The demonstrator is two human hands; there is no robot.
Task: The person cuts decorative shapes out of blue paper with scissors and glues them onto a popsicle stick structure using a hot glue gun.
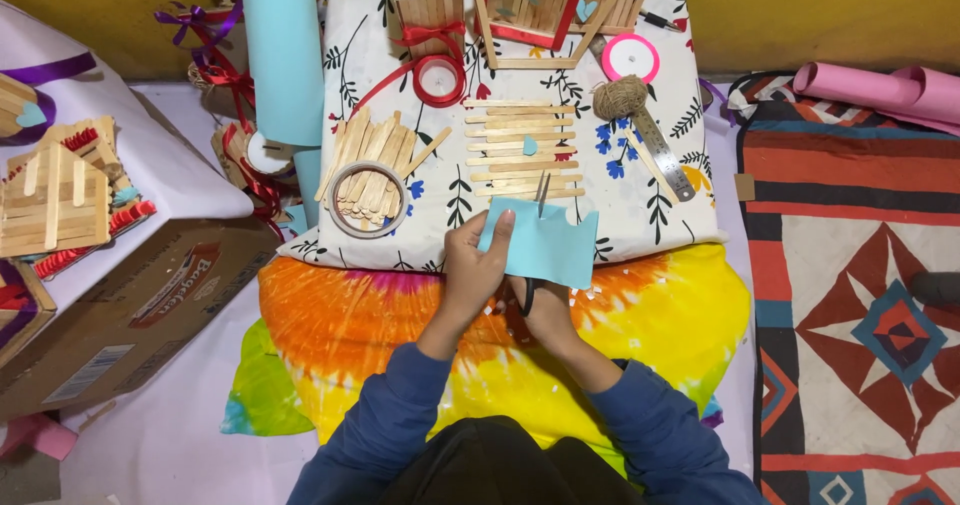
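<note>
My left hand (472, 263) holds a light blue paper sheet (545, 247) by its left edge, thumb on top. My right hand (545, 303) sits under the sheet and grips black-handled scissors (541, 197), whose blades poke up through the paper's top edge. The sheet's upper edge has shapes cut out of it. Just beyond lies a panel of craft sticks (522, 150) with a small blue heart on it, on a floral white cloth (630, 215).
Loose craft sticks (372, 155) and a tape ring (367, 200) lie left. Red ribbon spool (438, 78), pink spool (630, 57), twine ball (620, 95), metal ruler (663, 155), a blue paper roll (283, 50), stick houses (55, 200), cardboard box (130, 315), patterned rug (860, 295).
</note>
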